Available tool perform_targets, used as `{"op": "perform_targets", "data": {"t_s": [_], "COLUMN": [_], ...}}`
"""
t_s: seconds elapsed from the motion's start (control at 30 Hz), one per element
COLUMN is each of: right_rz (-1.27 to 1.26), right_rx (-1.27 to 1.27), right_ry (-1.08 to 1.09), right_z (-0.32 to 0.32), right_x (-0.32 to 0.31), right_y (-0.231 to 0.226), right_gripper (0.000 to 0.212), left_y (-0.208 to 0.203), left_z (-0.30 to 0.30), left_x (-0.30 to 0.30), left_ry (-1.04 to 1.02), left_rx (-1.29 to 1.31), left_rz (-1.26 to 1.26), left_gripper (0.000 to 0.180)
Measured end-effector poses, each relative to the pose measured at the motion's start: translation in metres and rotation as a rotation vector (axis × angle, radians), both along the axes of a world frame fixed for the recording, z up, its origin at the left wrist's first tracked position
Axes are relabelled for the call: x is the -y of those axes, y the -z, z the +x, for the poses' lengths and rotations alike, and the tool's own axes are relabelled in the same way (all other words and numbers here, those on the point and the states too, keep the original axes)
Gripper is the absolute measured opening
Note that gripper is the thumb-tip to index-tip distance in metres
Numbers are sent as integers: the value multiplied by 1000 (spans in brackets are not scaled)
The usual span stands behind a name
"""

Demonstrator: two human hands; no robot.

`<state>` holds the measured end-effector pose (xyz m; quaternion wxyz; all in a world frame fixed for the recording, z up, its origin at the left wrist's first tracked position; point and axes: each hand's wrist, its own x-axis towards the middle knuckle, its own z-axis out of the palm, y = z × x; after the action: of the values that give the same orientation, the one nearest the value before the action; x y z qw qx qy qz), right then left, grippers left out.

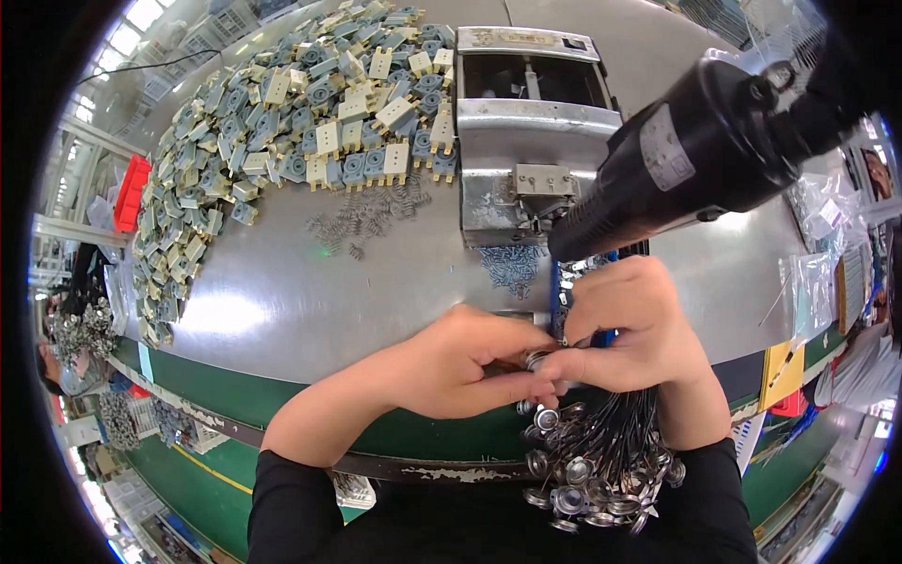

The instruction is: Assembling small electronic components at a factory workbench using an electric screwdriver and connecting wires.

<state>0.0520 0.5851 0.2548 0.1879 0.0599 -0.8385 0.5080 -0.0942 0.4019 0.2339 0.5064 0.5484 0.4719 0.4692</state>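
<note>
Left hand: we bend our left hand (456,365) inward, thumb and fingers pinched around a small round metal part (536,360).
Right hand: our right hand (637,324) is curled, its thumb meeting the left fingertips; we cannot tell whether it grips anything.
Round metal part: we have it between both hands, above the near edge of the metal tabletop (282,305).
Cable bundle: we see black cables (625,418) below the right hand, with round metal caps (568,498) clustered at our lap.
Driver: a black power driver (695,155) slants down from the upper right, near a metal fixture (507,160).
Loose parts: beyond our left hand lie springs (376,214), bluish screws (512,270) and heaped grey-and-cream blocks (329,136).
</note>
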Motion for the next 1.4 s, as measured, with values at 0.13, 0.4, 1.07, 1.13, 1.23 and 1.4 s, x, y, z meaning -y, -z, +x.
{"op": "perform_targets", "data": {"t_s": [0.13, 0.4, 1.07, 1.13, 1.23, 1.4], "right_rz": [-161, -187, -208, -357, -234, -175], "right_rx": [162, 122, 229, 285, 259, 331], "right_ry": [-36, 3, -218, -290, -221, -63], "right_z": [1, 1, 8, 8, 7, 9], "right_x": [-2, -5, -3, -8, -6, -1], "right_y": [-5, 0, -10, -3, -7, -15], "right_gripper": [36, 25, 63, 55, 48, 45], "left_y": [-8, -7, 15, 26, 27, 27], "left_z": [8, 11, 43, 43, 43, 43], "left_x": [-2, -1, 1, 4, 5, 1], "left_ry": [-104, -146, -748, -820, -813, -753], "left_rx": [-192, 42, 312, 145, -146, 353], "left_rz": [199, 117, -2, 59, 151, 103], "left_gripper": [19, 20, 22, 21, 21, 18]}}
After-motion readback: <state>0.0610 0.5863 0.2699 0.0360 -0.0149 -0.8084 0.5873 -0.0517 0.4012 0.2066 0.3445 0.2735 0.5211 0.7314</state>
